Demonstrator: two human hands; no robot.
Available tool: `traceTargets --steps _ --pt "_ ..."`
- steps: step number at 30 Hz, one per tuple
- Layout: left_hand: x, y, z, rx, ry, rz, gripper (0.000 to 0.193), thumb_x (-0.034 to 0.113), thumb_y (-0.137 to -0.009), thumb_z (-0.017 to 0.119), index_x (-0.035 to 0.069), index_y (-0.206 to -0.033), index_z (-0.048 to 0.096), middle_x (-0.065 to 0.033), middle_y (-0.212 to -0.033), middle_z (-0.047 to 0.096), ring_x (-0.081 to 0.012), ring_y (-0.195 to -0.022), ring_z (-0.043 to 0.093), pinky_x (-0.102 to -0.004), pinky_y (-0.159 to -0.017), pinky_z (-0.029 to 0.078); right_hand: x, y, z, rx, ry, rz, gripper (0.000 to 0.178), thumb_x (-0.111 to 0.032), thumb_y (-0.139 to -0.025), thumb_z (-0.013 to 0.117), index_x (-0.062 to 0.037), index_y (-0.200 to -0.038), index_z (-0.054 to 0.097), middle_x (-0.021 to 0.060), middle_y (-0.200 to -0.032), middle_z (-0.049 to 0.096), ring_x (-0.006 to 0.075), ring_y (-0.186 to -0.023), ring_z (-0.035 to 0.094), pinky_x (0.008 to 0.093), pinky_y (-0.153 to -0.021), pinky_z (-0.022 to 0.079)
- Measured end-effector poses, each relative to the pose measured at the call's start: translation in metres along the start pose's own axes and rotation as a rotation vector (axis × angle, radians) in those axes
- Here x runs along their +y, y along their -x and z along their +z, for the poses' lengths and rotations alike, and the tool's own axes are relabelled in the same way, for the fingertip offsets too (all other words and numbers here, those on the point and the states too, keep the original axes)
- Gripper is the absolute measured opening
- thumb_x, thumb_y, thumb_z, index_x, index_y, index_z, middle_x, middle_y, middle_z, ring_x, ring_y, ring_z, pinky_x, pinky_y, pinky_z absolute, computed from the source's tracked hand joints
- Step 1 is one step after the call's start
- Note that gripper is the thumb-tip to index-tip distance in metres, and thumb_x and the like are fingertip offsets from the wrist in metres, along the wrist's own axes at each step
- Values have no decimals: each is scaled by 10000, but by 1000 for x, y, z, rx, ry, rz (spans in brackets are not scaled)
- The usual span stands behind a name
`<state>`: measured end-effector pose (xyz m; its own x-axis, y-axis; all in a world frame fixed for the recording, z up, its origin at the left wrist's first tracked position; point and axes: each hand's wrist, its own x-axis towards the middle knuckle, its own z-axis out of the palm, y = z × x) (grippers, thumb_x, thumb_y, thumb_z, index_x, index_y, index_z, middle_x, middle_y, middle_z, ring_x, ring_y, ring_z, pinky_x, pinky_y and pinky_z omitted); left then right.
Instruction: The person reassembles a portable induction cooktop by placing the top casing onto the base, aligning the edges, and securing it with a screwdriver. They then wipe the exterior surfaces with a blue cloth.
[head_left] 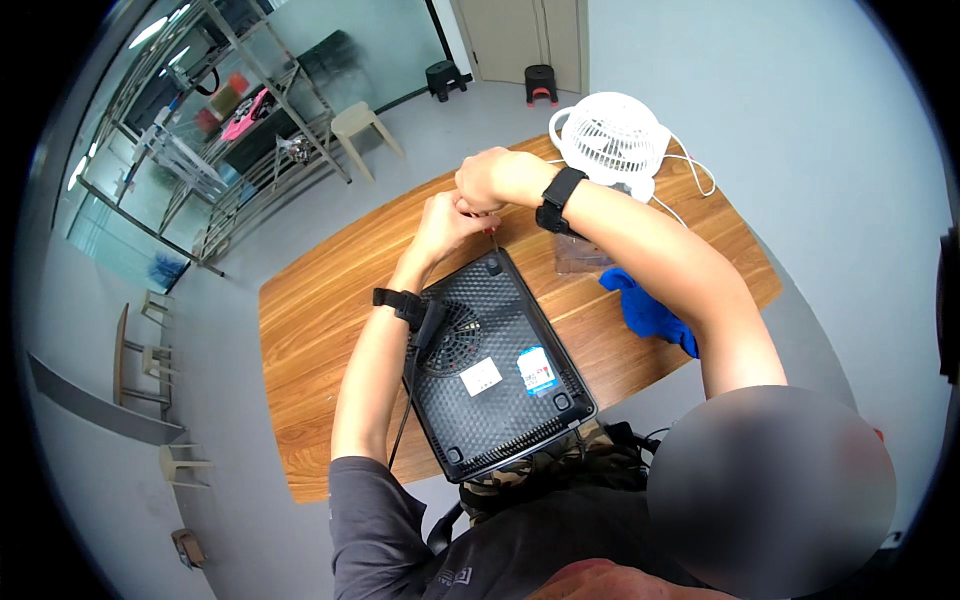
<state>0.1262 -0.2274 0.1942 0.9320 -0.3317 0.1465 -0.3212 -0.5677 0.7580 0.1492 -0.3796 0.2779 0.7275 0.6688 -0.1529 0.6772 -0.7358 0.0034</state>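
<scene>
A black laptop cooling pad (510, 330) with a textured face and a round fan grille lies on the wooden table, its near end reaching past the edge. At its far right corner stands a thin screwdriver (494, 240) with some red on it, the tip down by the corner foot. My right hand (492, 180) is closed over the top of the screwdriver, hiding most of its handle. Just below, my left hand (447, 228) pinches the screwdriver with its fingertips. Both wrists wear black straps, and a cable runs down from the left one.
A white desk fan (612, 140) with a cord stands at the table's far right. Below it are a clear plastic box (580, 254) and a blue cloth (648, 312), partly behind my right arm. Stools and a metal rack (275, 95) stand beyond the wooden table (320, 320).
</scene>
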Motion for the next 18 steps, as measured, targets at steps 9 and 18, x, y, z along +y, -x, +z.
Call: traceTargets --steps 9,18 --pt "-7 -3 -5 -93 54 -10 159 130 -827 801 26 -928 739 -44 -863 774 -101 -760 689 -268 -643 541 15 -5 9 9 -69 -16 340 -323 -846 705 -24 -990 782 189 -1000 768 357 -920 741 449 -825 584" --pt "-1 -1 1 -1 -16 3 173 132 -828 792 36 -954 724 -3 -827 755 -79 -723 661 -259 -597 506 8 2 -1 37 -16 62 342 -358 -854 716 -46 -977 790 165 -992 775 349 -928 746 438 -825 589"
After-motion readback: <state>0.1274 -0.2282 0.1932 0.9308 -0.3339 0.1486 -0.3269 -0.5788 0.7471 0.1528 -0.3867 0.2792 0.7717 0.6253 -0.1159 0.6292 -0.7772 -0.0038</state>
